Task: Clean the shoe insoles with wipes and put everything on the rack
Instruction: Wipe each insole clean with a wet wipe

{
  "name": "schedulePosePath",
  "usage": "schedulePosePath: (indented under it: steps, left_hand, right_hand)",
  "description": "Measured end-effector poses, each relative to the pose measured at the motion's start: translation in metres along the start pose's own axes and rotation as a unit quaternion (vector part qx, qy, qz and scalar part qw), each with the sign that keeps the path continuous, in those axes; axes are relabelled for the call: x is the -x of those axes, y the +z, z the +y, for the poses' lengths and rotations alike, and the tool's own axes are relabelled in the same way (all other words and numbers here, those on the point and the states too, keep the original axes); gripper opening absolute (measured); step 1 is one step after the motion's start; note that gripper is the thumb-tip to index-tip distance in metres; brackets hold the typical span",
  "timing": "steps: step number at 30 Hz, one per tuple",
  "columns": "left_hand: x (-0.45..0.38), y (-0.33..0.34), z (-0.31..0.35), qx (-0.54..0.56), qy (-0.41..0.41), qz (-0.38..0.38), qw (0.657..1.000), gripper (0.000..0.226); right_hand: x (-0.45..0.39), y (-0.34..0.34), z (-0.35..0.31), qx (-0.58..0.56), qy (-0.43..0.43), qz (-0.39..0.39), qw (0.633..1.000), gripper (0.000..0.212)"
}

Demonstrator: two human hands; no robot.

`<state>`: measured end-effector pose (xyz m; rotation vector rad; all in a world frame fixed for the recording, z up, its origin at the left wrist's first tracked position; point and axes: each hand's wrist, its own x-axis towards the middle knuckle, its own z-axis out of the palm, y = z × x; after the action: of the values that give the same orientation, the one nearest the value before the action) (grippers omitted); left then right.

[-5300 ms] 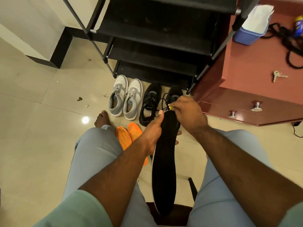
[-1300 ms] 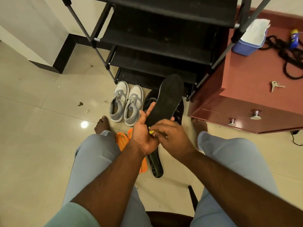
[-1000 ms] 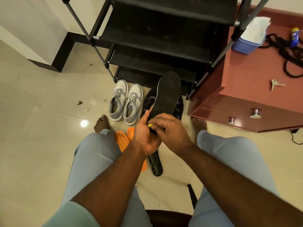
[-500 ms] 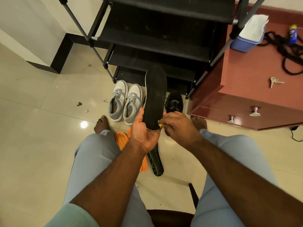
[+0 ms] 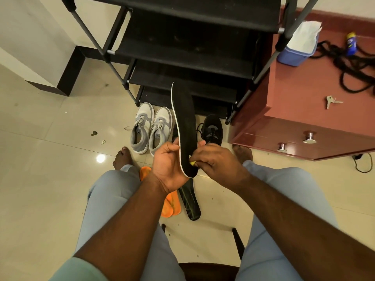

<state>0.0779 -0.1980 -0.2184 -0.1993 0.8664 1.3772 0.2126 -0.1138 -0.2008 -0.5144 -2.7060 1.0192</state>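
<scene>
The insole (image 5: 185,126) has turned edge-on since a moment ago, its heel gripped by the left hand (image 5: 169,166) above the floor while the right hand (image 5: 215,161) pinches a yellow wipe (image 5: 192,163) against it; light and bendy, it seems best held at the heel.

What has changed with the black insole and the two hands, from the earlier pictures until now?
The black insole was swung from pointing toward the person to standing up in front of the rack. The left hand now grips its lower end; the right hand wipes there. Shoes, floor insoles and cabinet things stayed.
</scene>
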Motion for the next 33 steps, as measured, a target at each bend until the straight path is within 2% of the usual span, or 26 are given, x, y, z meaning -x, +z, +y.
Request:
schedulePosePath:
  steps: [3,6,7,10,15,17,21,24,27,31,33]
  left_hand:
    - [-0.003,0.002,-0.007,0.003,0.005,-0.005,1.000,0.068]
    - [-0.004,0.004,-0.005,-0.012,-0.026,0.009,1.000,0.097]
    - [-0.004,0.004,-0.003,-0.024,-0.043,0.020,0.999,0.099]
    - [-0.005,0.001,-0.003,-0.023,-0.053,0.030,0.998,0.082]
    - [-0.001,0.007,-0.013,-0.004,-0.050,-0.003,0.999,0.063]
    - [-0.003,0.004,-0.007,0.008,-0.038,0.008,0.999,0.060]
    - [-0.011,-0.003,0.000,0.008,-0.034,0.046,0.998,0.065]
    - [-0.009,0.002,-0.010,-0.002,-0.067,0.039,0.997,0.082]
    - [-0.008,0.000,-0.017,0.009,-0.093,0.024,0.995,0.087]
    - [-0.012,-0.003,-0.007,0.006,-0.088,0.002,0.996,0.088]
    - [-0.014,-0.001,-0.008,0.015,-0.087,-0.001,0.996,0.083]
  right_hand:
    - [-0.005,0.000,0.012,0.016,0.050,0.030,0.998,0.021]
    - [-0.001,0.003,0.002,0.009,0.019,0.014,1.000,0.017]
    - [0.003,0.005,-0.006,-0.001,-0.001,-0.001,1.000,0.016]
    - [0.006,0.006,-0.015,-0.018,-0.011,-0.022,1.000,0.016]
    - [-0.012,-0.003,0.006,0.000,0.079,0.075,0.994,0.018]
    - [-0.006,-0.001,-0.005,0.003,0.034,0.059,0.998,0.019]
    - [0.014,0.010,-0.030,0.011,-0.053,-0.053,0.997,0.021]
    - [-0.003,0.004,-0.019,0.009,-0.028,-0.008,1.000,0.019]
    - [-0.012,0.002,-0.015,0.010,-0.020,0.056,0.998,0.018]
    - [0.011,0.007,-0.030,-0.033,-0.039,-0.023,0.998,0.014]
    - [0.009,0.006,-0.031,-0.020,-0.050,-0.035,0.998,0.013]
